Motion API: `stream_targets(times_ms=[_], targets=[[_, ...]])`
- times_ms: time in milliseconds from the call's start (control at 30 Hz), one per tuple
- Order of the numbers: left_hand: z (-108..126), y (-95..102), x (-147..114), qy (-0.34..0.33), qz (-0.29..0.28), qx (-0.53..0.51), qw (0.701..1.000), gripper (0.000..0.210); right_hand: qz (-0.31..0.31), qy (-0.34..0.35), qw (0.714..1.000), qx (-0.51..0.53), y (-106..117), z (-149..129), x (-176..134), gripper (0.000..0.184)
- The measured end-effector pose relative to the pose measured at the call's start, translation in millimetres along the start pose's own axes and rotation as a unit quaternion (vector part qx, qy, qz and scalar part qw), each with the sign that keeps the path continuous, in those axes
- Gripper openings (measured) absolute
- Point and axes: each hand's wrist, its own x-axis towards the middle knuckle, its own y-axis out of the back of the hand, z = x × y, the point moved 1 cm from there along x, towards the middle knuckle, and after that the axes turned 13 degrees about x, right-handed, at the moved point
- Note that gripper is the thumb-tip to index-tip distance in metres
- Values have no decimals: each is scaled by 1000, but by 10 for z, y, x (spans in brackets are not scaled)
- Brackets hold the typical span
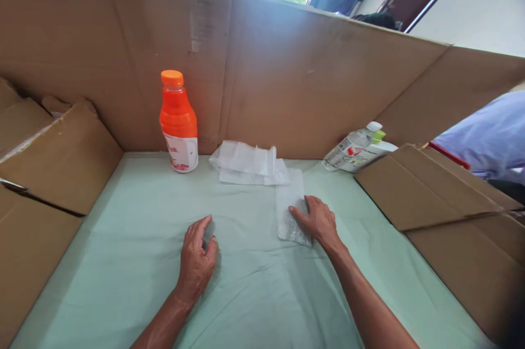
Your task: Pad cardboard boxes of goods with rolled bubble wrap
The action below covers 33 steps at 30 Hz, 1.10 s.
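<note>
My right hand [319, 220] rests at the right side of a bubble wrap bag [290, 201], thumb and fingers apart, touching its surface. Behind that bag, more bubble wrap bags [246, 160] lie overlapped near the cardboard wall. My left hand [198, 259] is over the green cloth [135, 272] with thumb and fingers apart and nothing in it. Beyond it, an orange bottle [179, 119] with a white label stands upright against the wall.
A cardboard wall [279, 75] closes off the back. Cardboard flaps stand at the left [77, 146] and right [438, 190]. A clear plastic bottle [348, 147] leans beside a white bottle [371, 155] with a green cap. Purple fabric [488, 130] shows beyond the right flap.
</note>
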Motion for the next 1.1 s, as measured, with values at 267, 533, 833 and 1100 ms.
stream_targets(times_ms=[267,533,833,1100], targets=[[-4,-4,9,-11,4,2,1000,42,11,-28,999,43,151,75,-66,20],[-12,-35,14,-29,30,5,999,39,58,-65,898,431,253,-412,-134,49],[-42,54,3,-17,-8,7,1000,37,-156,11,923,352,-347,-1114,-184,44],[-12,151,-11,41,-59,31,997,47,-22,22,985,172,652,-229,-579,24]])
